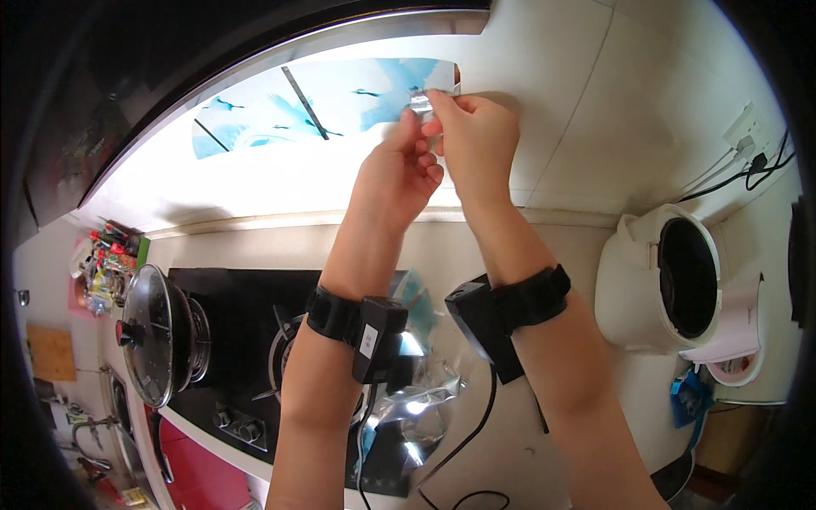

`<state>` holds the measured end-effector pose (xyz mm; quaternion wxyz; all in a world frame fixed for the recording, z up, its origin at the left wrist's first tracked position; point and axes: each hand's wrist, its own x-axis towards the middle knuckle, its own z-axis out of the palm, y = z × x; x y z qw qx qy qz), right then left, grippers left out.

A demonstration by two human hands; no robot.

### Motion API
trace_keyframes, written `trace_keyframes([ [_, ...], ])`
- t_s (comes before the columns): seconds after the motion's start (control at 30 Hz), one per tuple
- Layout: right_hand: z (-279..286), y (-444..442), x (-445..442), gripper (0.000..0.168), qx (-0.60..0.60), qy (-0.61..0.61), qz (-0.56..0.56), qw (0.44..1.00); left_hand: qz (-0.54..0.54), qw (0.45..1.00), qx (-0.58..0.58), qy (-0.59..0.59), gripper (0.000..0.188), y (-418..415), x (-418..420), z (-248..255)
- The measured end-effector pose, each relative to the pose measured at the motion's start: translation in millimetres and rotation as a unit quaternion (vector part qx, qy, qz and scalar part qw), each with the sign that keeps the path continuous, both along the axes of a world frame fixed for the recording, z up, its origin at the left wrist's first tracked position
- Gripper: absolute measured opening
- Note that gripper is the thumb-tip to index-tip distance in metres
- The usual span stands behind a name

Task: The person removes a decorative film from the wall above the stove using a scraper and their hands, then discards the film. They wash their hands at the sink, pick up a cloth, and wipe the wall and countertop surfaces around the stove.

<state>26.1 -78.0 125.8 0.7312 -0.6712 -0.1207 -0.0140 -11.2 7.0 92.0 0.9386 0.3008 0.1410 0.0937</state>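
A blue-and-white decorative sheet printed with flying cranes [376, 92] lies against the wall behind the stove, crossed by dark strips. In front of its right part, my left hand [401, 169] and my right hand [481, 134] meet. A small shiny foil piece [419, 102] is pinched between the fingertips of both hands; whether it is joined to the sheet is hidden. The left fingers curl below it, while the right thumb and forefinger hold its right side. My right hand is close to the sheet's right edge.
Crumpled clear and silvery film [421, 408] lies beside and partly over the black gas stove [239, 357]. A lidded pan [153, 335] stands on the left burner. To the right are a white rice cooker [628, 287] and plugged-in cables [743, 153]. A range hood [127, 108] hangs above.
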Motion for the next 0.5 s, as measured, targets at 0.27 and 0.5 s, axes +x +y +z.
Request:
trace_keyframes([
  [0.27, -16, 13, 10, 0.020, -0.112, -0.191, -0.101, 0.970, -0.028, 0.999, 0.002, -0.031, 0.018, 8, 9, 5],
  [0.5, -20, 9, 22, 0.016, -0.217, -0.415, -0.149, 0.871, 0.062, 0.993, -0.084, 0.056, 0.007, -24, 13, 38],
])
